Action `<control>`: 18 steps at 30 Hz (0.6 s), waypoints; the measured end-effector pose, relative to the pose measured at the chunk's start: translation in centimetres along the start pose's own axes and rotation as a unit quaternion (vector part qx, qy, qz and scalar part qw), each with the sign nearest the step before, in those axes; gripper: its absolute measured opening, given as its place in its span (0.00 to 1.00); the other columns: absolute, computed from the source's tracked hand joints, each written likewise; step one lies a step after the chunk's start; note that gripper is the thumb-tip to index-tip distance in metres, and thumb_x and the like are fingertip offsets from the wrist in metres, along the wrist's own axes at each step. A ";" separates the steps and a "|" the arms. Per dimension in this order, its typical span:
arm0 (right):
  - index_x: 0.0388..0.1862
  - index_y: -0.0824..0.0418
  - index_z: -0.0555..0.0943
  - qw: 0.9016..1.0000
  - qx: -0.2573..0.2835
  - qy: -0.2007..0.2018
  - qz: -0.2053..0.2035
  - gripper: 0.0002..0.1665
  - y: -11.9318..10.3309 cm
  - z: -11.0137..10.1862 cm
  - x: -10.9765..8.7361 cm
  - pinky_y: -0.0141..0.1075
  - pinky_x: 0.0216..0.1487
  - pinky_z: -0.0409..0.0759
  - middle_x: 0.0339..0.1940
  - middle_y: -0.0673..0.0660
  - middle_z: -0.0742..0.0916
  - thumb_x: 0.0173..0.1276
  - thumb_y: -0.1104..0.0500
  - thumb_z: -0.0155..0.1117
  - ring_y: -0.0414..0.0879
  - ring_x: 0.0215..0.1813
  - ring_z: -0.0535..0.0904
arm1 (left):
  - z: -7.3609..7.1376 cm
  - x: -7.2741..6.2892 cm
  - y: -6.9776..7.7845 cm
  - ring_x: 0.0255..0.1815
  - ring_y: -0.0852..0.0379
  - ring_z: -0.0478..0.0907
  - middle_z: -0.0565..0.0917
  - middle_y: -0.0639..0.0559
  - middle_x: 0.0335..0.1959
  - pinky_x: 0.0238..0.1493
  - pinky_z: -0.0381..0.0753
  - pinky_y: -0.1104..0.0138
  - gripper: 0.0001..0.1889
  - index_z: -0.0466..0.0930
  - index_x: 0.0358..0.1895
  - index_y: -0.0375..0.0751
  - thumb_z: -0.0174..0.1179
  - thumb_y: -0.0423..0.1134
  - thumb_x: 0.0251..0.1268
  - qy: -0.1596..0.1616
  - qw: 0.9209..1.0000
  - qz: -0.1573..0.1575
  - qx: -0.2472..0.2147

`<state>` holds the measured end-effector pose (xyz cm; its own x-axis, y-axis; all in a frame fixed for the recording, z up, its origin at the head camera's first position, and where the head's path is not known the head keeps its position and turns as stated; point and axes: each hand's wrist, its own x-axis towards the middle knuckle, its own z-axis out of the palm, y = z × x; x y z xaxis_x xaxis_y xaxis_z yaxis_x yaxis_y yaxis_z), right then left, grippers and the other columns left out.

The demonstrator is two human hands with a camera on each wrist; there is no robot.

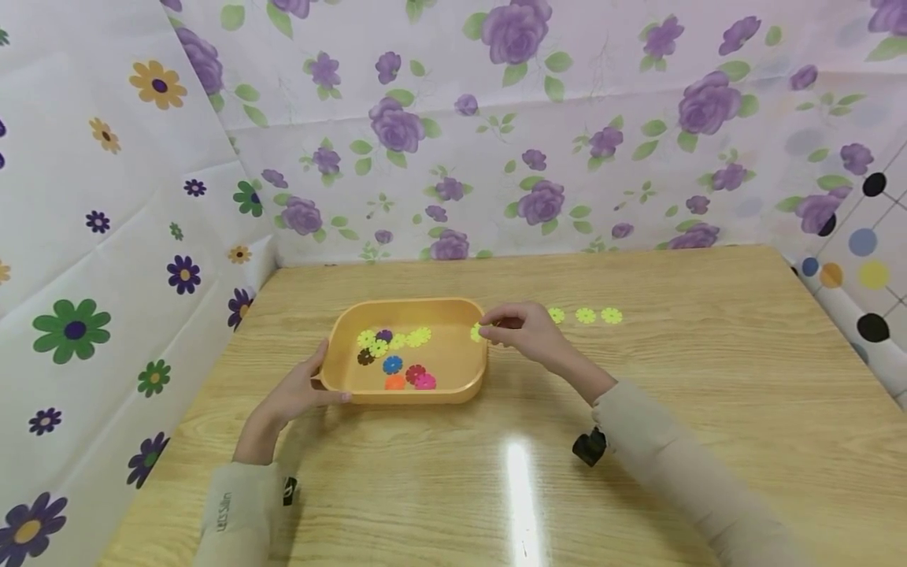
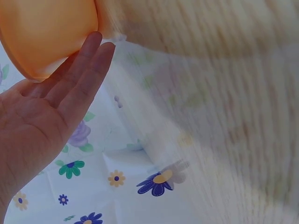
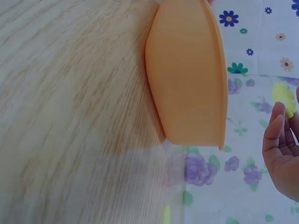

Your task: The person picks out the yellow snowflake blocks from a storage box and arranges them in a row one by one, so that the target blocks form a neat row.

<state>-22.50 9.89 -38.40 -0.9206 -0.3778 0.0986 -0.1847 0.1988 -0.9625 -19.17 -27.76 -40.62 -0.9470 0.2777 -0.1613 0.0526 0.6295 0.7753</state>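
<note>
A shallow yellow-orange plastic tray point(image 1: 446, 364) sits on the wooden table. My left hand point(image 1: 296, 391) holds its front left corner, thumb along the front wall and fingers against the left side. In the left wrist view those fingers point(image 2: 80, 70) lie extended on the tray wall. Above the tray's right end, my right hand point(image 1: 527, 335) pinches a yellow snowflake disc point(image 1: 475, 332) between thumb and fingertips. The same disc point(image 3: 283, 97) shows upright in the right wrist view. Inside the tray lie several yellow discs point(image 1: 418, 337), plus blue point(image 1: 393, 365), orange point(image 1: 395, 382) and pink point(image 1: 425, 382) ones.
Right of the tray, three yellow discs point(image 1: 585, 316) lie in a row on the table point(image 1: 680, 370), the leftmost close behind my right hand. Flowered cloth point(image 1: 453, 157) hangs along the back and left sides. A black wrist camera point(image 1: 590, 447) hangs beneath my right sleeve.
</note>
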 end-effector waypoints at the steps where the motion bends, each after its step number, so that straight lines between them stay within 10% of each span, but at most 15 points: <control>1: 0.44 0.67 0.81 1.000 0.003 0.001 0.004 0.14 0.1 -0.3 -0.1 0.38 0.34 0.78 0.34 0.58 0.84 0.61 0.60 0.64 0.48 0.33 0.79 | 0.0 0.0 0.0 0.52 0.39 0.72 0.52 0.27 0.67 0.47 0.74 0.60 0.59 0.33 0.71 0.33 0.71 0.44 0.45 0.001 1.000 -0.002 -0.004; 18: 0.43 0.71 0.80 0.998 0.014 0.042 0.051 0.15 2.0 -4.9 -1.5 0.43 0.37 0.79 0.31 0.58 0.84 0.59 0.62 0.64 0.51 0.34 0.80 | -0.1 -0.2 0.3 0.50 0.39 0.72 0.52 0.25 0.66 0.44 0.76 0.64 0.58 0.31 0.70 0.33 0.70 0.40 0.47 -0.004 1.000 0.012 -0.019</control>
<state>-23.14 15.33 -39.23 -0.9597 -0.2802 0.0200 -0.0804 0.2056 -0.9753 -19.00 -27.70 -40.28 -0.9434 0.2977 -0.1464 0.0634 0.5950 0.8012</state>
